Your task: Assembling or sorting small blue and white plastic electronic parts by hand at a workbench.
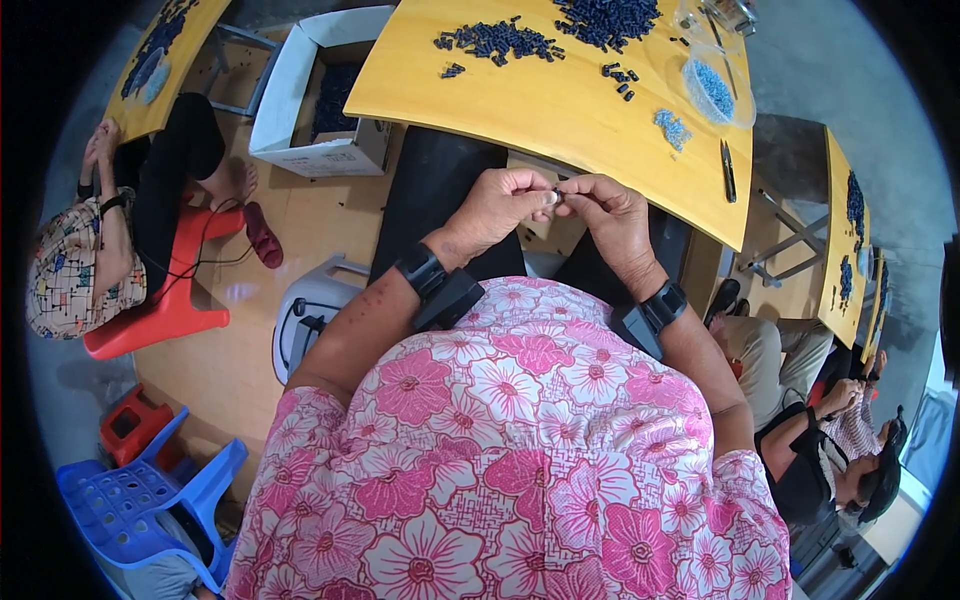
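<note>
Left hand (pixel 492 208) and right hand (pixel 618 222) meet, pinching a small dark piece (pixel 559 196)!
It sits between their fingertips; beyond them, dark cylindrical parts (pixel 608 20) lie on the yellow table (pixel 560 110).

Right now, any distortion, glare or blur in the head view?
Head view: strong fisheye, black rim; yellow table's front edge bows. Head view: pale glare on floor by the red stool. Head view: small dark piece at the fingertips lacks clear detail.

A box (pixel 285 85) stands left of the table (pixel 560 110) bearing parts (pixel 608 20) and a bowl (pixel 744 102).
</note>
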{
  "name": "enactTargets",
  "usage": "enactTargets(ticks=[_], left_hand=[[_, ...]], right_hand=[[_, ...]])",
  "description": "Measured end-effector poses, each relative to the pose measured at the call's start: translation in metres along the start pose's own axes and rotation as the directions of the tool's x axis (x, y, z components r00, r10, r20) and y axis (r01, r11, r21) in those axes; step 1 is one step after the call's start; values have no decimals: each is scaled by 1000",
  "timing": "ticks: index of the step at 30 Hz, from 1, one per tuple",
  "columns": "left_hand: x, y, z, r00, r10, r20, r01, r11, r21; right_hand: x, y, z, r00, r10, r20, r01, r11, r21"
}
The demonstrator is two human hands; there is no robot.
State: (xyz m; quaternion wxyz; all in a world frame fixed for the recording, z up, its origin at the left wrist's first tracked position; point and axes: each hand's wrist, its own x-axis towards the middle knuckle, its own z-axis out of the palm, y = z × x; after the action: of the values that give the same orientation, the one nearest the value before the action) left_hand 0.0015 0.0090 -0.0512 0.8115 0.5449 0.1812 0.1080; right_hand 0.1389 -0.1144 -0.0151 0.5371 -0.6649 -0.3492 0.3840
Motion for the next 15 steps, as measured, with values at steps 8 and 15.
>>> enactTargets(ticks=[8,15], left_hand=[[1,6,2,1000,-18,-15,18,998,52],[0,-4,-1,1000,5,-17,-4,998,68]], right_hand=[[-3,6,3,998,-29,-48,26,999,-46],[1,9,-2,988,-149,25,150,949,-278]])
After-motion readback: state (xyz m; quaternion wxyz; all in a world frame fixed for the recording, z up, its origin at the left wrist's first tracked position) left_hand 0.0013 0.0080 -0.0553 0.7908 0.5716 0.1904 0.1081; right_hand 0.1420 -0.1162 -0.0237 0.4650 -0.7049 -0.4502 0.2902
